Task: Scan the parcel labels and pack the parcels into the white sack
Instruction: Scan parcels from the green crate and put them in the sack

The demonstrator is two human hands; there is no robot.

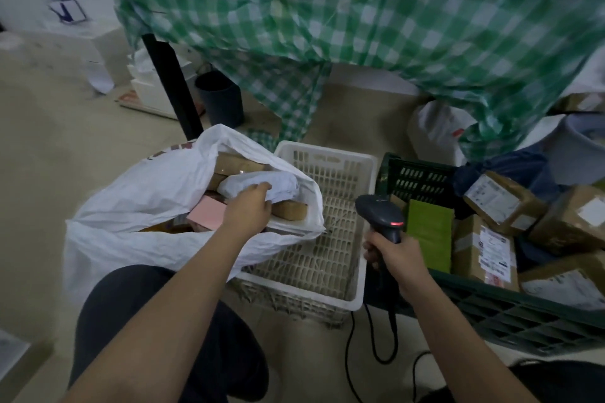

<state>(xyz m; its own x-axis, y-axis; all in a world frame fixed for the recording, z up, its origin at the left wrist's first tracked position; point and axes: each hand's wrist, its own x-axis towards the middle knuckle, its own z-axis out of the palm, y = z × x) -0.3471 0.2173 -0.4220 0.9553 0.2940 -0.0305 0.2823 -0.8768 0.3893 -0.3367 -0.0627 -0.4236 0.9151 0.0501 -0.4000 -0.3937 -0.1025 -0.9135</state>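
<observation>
Knees: dark trousers fill the bottom edge, both bare forearms reaching forward over them.
Right hand: the right hand has its fingers wrapped tight round the grip of a black barcode scanner; a red light shows on the scanner's head, which points toward the white crate, and its black cable trails down to the floor.
Left hand: the left hand is inside the mouth of the white sack, fingers curled onto a white poly-mailer parcel lying on top of the load; how firmly it grips cannot be told.
Sack contents: the mailer rests on brown cardboard parcels, with a pink flat packet just beside the wrist.
White crate: a white slatted plastic crate sits between the sack and the scanner, the sack's rim draped over its left wall.
Green crate: a dark green crate on the right holds unpacked parcels: a green flat box standing on edge, and brown labelled boxes beside and behind it.
Table: farther back, a table under a green-and-white checked cloth, with a black leg.
Under the table: a dark bin near the leg.
</observation>
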